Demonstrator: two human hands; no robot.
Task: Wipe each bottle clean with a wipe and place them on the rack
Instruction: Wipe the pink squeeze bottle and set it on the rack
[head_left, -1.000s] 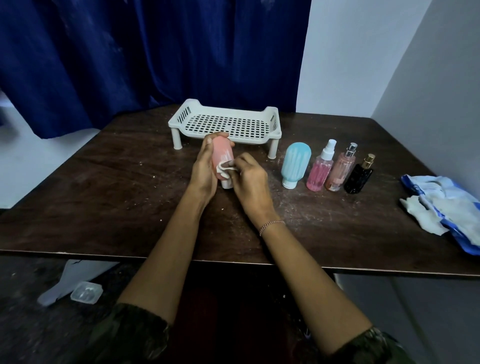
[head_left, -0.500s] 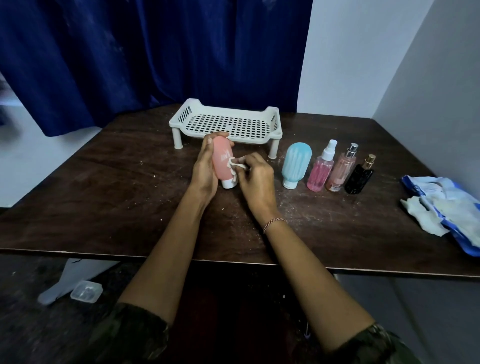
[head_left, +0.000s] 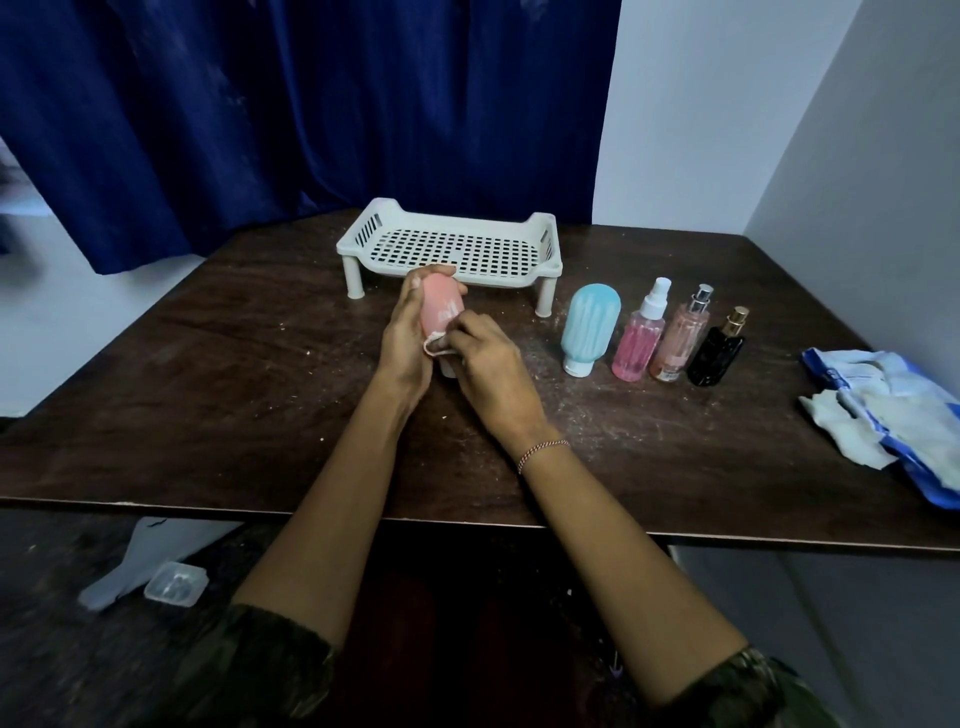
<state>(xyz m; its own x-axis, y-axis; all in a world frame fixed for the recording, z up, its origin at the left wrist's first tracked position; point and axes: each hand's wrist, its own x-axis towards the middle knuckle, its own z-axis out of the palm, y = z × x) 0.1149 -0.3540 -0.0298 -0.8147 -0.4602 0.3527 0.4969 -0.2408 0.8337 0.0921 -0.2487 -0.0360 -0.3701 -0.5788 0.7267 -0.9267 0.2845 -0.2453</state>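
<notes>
The left grip (head_left: 402, 343) is curled round the pink bottle (head_left: 440, 306), holding it upright just left of the frame's centre, cap end down. I cannot tell whether the cap touches the surface (head_left: 208, 389). The right grip (head_left: 483, 358) pinches a small white wipe (head_left: 435, 345) against the bottle's lower part (a thin bracelet (head_left: 540, 452) sits on that wrist). Just behind the hands, in the upper middle, stands the white rack (head_left: 462, 252). Right of centre, 4 more bottles stand in a close row: a blue bottle (head_left: 589, 327), a pink spray bottle (head_left: 638, 345), a rose perfume bottle (head_left: 679, 338) and a black bottle (head_left: 716, 353). At the far right edge lies a blue wipes pack (head_left: 893, 415), with white sheets spilling out. A dark blue curtain (head_left: 260, 104) fills the upper left.
</notes>
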